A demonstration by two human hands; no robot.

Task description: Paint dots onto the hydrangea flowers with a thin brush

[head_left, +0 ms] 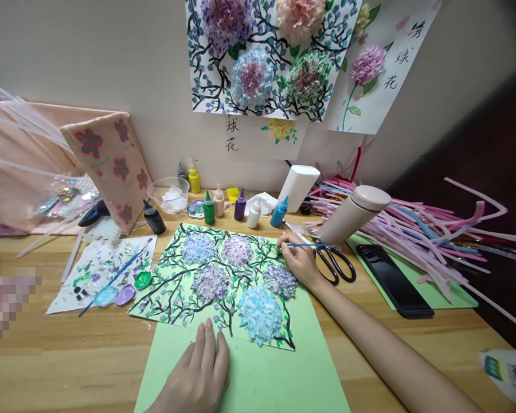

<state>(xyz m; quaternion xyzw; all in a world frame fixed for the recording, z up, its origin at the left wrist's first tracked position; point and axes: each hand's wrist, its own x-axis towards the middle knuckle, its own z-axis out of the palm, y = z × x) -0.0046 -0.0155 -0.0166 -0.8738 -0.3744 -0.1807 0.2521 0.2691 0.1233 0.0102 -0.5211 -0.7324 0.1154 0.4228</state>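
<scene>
My right hand (298, 255) pinches a thin blue paintbrush (307, 245) near the upper right corner of a painting (172, 275). The brush tip is at the green leaves along the sheet's edge. Dark branches, small leaves and several raised paper flowers cover the painting, among them a light blue one (260, 314). My left hand (204, 361) lies flat with fingers stretched, its fingertips at the painting's lower edge. Beneath is a light green sheet (284, 378). To the left, a second paintbrush (116, 275) rests across a paint-smeared paper (86, 264) with blue, purple and green paint puddles.
Paint bottles, including green (208, 207) and blue (279, 212), stand behind the painting. Black-handled scissors (335, 264), a tumbler (356, 215), a phone (393, 281) and pink pipe cleaners (413, 229) lie right. A black bottle (153, 218) stands left. Finished flower pictures (275, 57) hang on the wall.
</scene>
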